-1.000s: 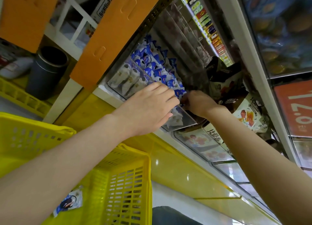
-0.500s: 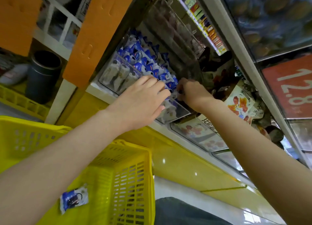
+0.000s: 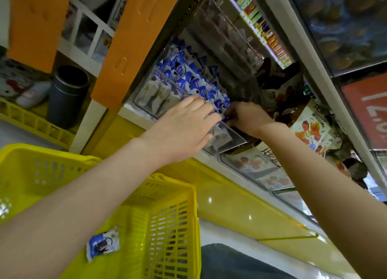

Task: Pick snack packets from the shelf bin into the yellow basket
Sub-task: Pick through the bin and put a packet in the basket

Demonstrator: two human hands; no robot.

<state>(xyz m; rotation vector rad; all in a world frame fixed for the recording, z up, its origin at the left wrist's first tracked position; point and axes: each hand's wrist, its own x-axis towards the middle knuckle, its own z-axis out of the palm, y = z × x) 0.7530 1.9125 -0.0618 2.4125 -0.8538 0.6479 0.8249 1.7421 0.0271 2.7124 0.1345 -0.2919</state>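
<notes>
A clear shelf bin (image 3: 228,140) holds several blue-and-white snack packets (image 3: 188,77). My left hand (image 3: 184,125) reaches over the bin's front edge with its fingers curled down onto the packets; what the fingertips hold is hidden. My right hand (image 3: 247,117) sits at the bin's right end and pinches a blue packet (image 3: 225,119) between thumb and fingers. The yellow basket (image 3: 171,222) is below at the lower left, under my left forearm. One blue-and-white packet (image 3: 103,244) lies inside it.
Orange panels (image 3: 129,46) frame the shelf on the left. A dark bin (image 3: 67,94) stands on the floor beyond. Larger snack bags (image 3: 314,130) fill the shelf to the right. A red price sign (image 3: 370,109) hangs at the far right. A yellow ledge (image 3: 240,205) runs below the shelf.
My right hand has moved left to the bin's right end and now pinches a blue packet. My left hand stays over the bin's front.
</notes>
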